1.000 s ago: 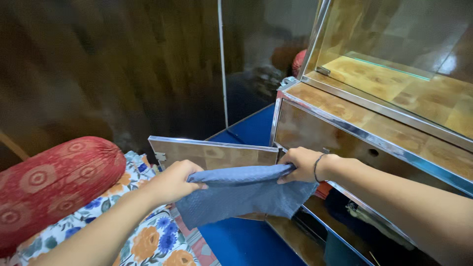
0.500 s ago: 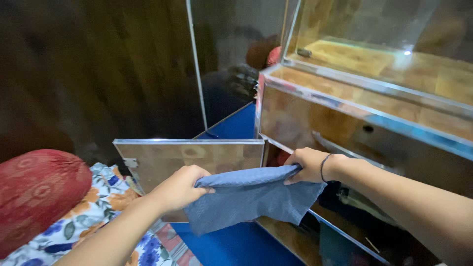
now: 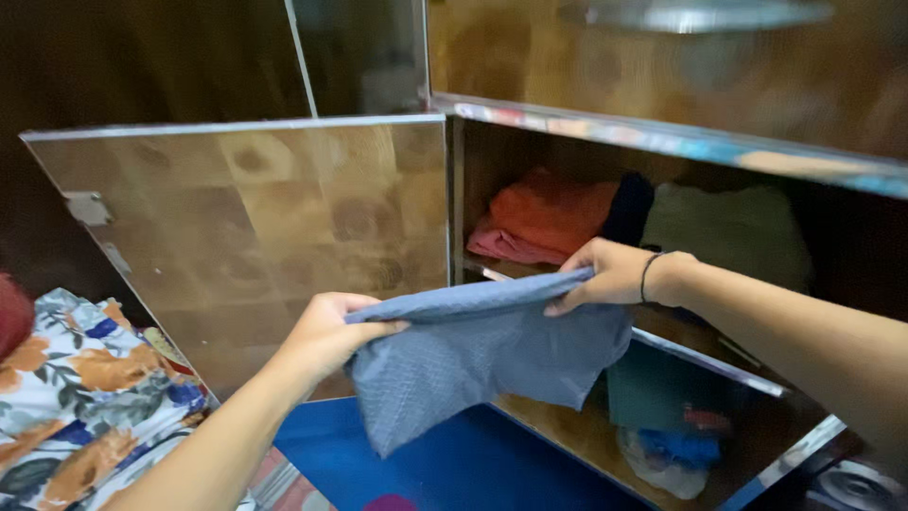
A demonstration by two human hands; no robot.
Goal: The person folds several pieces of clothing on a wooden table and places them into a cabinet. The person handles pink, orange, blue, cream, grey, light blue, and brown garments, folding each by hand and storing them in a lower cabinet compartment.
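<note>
Both arms stretched fwd, left hand (image 3: 326, 331) & right hand (image 3: 605, 274) fists pinched shut, thumbs up top.

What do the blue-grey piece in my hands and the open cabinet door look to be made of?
Blue-grey cloth: soft woven fabric, matte; it drapes and folds between both hands. Cabinet door: apparently glossy wood-pattern laminate board with a shiny metal-looking edge strip; the core isn't visible.
</note>
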